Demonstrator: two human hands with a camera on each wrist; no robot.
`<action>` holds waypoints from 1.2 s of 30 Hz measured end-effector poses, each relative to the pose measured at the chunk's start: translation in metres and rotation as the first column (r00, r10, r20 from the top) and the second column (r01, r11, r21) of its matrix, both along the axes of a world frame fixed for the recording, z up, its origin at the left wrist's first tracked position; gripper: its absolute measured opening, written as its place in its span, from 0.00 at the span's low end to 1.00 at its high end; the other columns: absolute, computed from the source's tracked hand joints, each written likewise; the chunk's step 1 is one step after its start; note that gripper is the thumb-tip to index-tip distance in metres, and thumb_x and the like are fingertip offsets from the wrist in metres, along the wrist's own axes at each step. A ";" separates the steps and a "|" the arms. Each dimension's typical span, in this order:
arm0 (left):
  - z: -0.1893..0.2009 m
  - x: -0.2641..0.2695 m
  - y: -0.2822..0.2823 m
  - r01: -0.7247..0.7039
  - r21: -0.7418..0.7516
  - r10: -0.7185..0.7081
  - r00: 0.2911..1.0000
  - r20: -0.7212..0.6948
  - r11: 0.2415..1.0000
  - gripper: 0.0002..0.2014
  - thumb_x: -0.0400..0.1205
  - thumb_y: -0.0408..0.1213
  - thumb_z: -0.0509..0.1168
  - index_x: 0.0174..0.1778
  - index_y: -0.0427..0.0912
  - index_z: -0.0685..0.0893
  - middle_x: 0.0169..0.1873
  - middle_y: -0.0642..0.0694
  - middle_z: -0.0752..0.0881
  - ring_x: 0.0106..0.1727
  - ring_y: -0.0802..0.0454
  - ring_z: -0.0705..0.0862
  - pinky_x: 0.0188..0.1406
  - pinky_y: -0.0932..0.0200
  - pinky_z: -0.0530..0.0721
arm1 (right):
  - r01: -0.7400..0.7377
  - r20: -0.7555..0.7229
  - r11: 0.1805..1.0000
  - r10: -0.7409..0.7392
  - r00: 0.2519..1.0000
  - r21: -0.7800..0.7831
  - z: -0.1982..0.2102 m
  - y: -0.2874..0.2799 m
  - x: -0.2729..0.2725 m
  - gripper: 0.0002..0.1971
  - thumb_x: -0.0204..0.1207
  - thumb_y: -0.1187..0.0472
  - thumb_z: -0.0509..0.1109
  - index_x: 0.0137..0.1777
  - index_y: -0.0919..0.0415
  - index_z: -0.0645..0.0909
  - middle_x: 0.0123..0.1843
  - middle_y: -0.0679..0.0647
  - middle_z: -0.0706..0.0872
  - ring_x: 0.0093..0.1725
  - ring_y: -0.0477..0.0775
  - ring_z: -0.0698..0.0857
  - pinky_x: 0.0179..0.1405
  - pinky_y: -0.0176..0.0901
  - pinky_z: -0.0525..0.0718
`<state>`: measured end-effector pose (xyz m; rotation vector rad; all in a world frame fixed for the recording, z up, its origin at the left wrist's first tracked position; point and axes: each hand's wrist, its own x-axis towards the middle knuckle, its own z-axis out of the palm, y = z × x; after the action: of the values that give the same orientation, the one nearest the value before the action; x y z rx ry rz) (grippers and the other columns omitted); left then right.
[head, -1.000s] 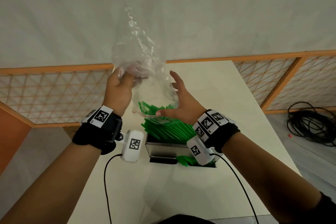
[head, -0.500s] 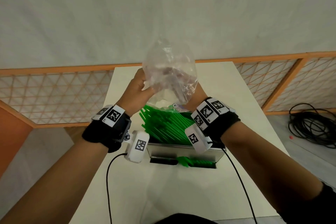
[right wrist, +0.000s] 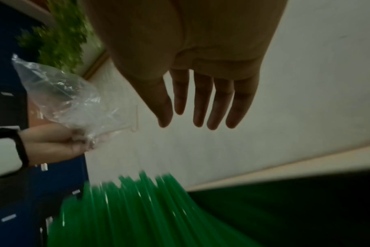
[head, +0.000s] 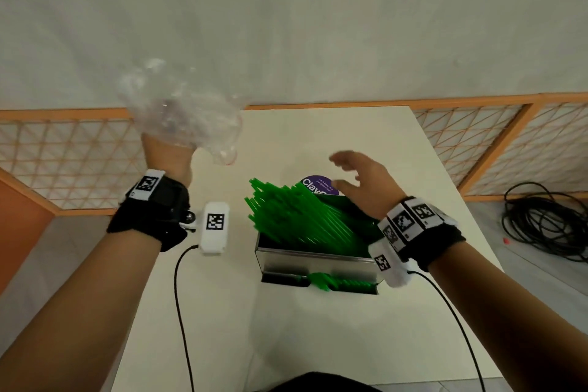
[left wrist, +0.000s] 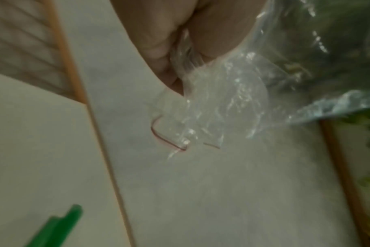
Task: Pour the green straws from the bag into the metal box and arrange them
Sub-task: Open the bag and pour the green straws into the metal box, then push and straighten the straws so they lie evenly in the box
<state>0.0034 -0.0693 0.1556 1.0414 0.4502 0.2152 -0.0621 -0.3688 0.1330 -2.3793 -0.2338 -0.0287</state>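
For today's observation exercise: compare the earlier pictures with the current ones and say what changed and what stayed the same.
The left hand carried the empty bag up and leftward, clear of the metal box. The right hand let the bag go and now hovers open above the green straws. Straws and box stayed put, straws leaning left.

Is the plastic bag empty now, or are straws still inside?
Empty: the clear bag, crumpled in the left hand, shows no green, and the straws lie in the metal box.

one clear bag (head: 181,114), one metal box (head: 318,259), one counter (head: 286,328), two hands, and green straws (head: 296,216) too many to count.
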 end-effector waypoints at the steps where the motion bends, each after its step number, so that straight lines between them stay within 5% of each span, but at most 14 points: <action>1: 0.000 -0.002 0.001 -0.041 0.000 0.041 0.997 -0.071 0.999 0.24 0.84 0.26 0.58 0.77 0.31 0.64 0.75 0.36 0.72 0.71 0.46 0.77 0.42 0.78 0.82 | 0.005 -0.057 0.999 -0.008 0.998 -0.047 -0.011 -0.006 -0.003 0.21 0.77 0.61 0.70 0.70 0.54 0.75 0.66 0.52 0.82 0.64 0.48 0.80 0.62 0.37 0.76; 3: -0.022 0.004 0.015 -0.135 0.031 0.138 0.977 -0.162 0.990 0.21 0.83 0.26 0.57 0.74 0.36 0.70 0.71 0.36 0.76 0.61 0.45 0.84 0.50 0.63 0.86 | -0.001 -0.149 0.996 -0.013 0.989 -0.089 -0.033 -0.015 -0.013 0.19 0.77 0.61 0.69 0.69 0.55 0.76 0.64 0.52 0.83 0.64 0.50 0.81 0.64 0.38 0.77; 5: -0.042 0.000 0.018 -0.135 0.093 0.153 0.962 -0.225 0.986 0.21 0.80 0.32 0.66 0.70 0.35 0.75 0.67 0.37 0.79 0.51 0.45 0.85 0.35 0.58 0.89 | 0.012 -0.211 0.994 -0.035 0.977 -0.111 -0.052 -0.020 -0.020 0.17 0.77 0.61 0.70 0.66 0.54 0.78 0.61 0.53 0.84 0.62 0.51 0.82 0.66 0.43 0.79; 6: -0.055 0.000 0.021 -0.092 0.093 0.114 0.956 -0.272 0.991 0.25 0.77 0.39 0.71 0.70 0.38 0.76 0.68 0.39 0.78 0.55 0.43 0.84 0.34 0.56 0.89 | 0.020 -0.224 0.993 -0.046 0.974 -0.115 -0.059 -0.021 -0.023 0.17 0.77 0.60 0.69 0.66 0.54 0.78 0.61 0.53 0.84 0.61 0.50 0.82 0.66 0.44 0.79; 9: -0.074 -0.004 0.012 0.139 0.169 -0.062 0.917 -0.395 0.976 0.25 0.76 0.47 0.71 0.69 0.48 0.77 0.69 0.44 0.72 0.66 0.40 0.75 0.53 0.49 0.86 | 0.001 -0.227 0.987 -0.037 0.973 -0.160 -0.072 -0.023 -0.031 0.16 0.79 0.57 0.67 0.66 0.55 0.78 0.62 0.52 0.84 0.61 0.50 0.82 0.63 0.41 0.80; 12: -0.082 0.002 -0.003 0.317 0.276 -0.173 0.879 -0.444 0.907 0.12 0.81 0.46 0.64 0.59 0.49 0.77 0.61 0.45 0.72 0.60 0.47 0.73 0.61 0.49 0.79 | -0.014 -0.158 0.974 -0.023 0.987 -0.228 -0.078 -0.022 -0.036 0.17 0.79 0.55 0.66 0.67 0.56 0.78 0.62 0.52 0.83 0.62 0.53 0.81 0.63 0.43 0.79; 14: -0.084 0.009 -0.012 0.472 0.336 -0.285 0.832 -0.477 0.815 0.17 0.82 0.51 0.61 0.66 0.53 0.75 0.67 0.46 0.72 0.64 0.47 0.74 0.65 0.48 0.76 | -0.017 -0.113 0.953 -0.018 0.993 -0.303 -0.080 -0.020 -0.039 0.17 0.80 0.53 0.65 0.67 0.56 0.78 0.62 0.52 0.84 0.62 0.53 0.80 0.63 0.43 0.77; 18: -0.084 0.018 -0.026 0.796 0.360 -0.548 0.600 -0.583 0.487 0.35 0.80 0.67 0.51 0.81 0.56 0.57 0.80 0.56 0.62 0.78 0.45 0.67 0.79 0.39 0.59 | -0.007 -0.062 0.937 -0.016 0.998 -0.350 -0.083 -0.019 -0.043 0.18 0.78 0.51 0.65 0.66 0.55 0.79 0.60 0.51 0.86 0.60 0.54 0.81 0.62 0.44 0.77; 21: -0.091 0.028 -0.029 0.772 0.556 -0.570 0.618 -0.541 0.310 0.26 0.89 0.42 0.51 0.83 0.45 0.54 0.83 0.49 0.54 0.83 0.43 0.56 0.82 0.42 0.54 | 0.008 -0.050 0.940 -0.026 0.998 -0.342 -0.083 -0.019 -0.042 0.19 0.77 0.51 0.67 0.66 0.56 0.80 0.60 0.52 0.86 0.59 0.54 0.82 0.61 0.44 0.78; 26: -0.104 0.024 -0.023 0.511 0.677 -0.343 0.859 -0.380 0.529 0.24 0.86 0.48 0.56 0.79 0.47 0.67 0.81 0.47 0.63 0.80 0.47 0.63 0.78 0.53 0.61 | 0.003 -0.090 0.950 -0.033 0.995 -0.312 -0.079 -0.018 -0.042 0.23 0.74 0.50 0.71 0.68 0.56 0.78 0.62 0.53 0.84 0.63 0.55 0.80 0.65 0.44 0.77; 30: -0.092 -0.003 -0.025 0.376 0.453 -0.322 0.927 -0.194 0.808 0.19 0.87 0.46 0.53 0.72 0.47 0.75 0.72 0.51 0.75 0.74 0.53 0.72 0.74 0.50 0.70 | -0.061 -0.239 0.954 -0.011 0.971 -0.295 -0.072 -0.018 -0.036 0.37 0.68 0.43 0.74 0.76 0.50 0.67 0.72 0.50 0.74 0.72 0.53 0.71 0.73 0.47 0.72; 32: -0.084 -0.018 -0.038 0.417 0.414 -0.384 0.909 -0.165 0.809 0.21 0.88 0.50 0.47 0.73 0.47 0.73 0.72 0.51 0.75 0.74 0.55 0.72 0.73 0.52 0.69 | -0.104 -0.298 0.932 -0.004 0.955 -0.347 -0.070 -0.015 -0.031 0.44 0.64 0.41 0.76 0.79 0.47 0.60 0.76 0.49 0.69 0.75 0.55 0.67 0.74 0.53 0.70; 36: -0.094 -0.041 -0.071 0.491 0.615 -0.473 0.856 -0.209 0.617 0.28 0.83 0.57 0.45 0.71 0.46 0.75 0.73 0.50 0.74 0.72 0.56 0.69 0.68 0.62 0.62 | -0.152 -0.430 0.914 -0.028 0.903 -0.377 -0.079 -0.001 -0.021 0.52 0.64 0.43 0.77 0.83 0.47 0.48 0.80 0.54 0.61 0.78 0.62 0.64 0.76 0.63 0.67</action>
<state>-0.0373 -0.1401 0.0620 1.8270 0.0806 -0.1526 -0.0826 -0.3702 0.0540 -2.7063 -0.1107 0.6274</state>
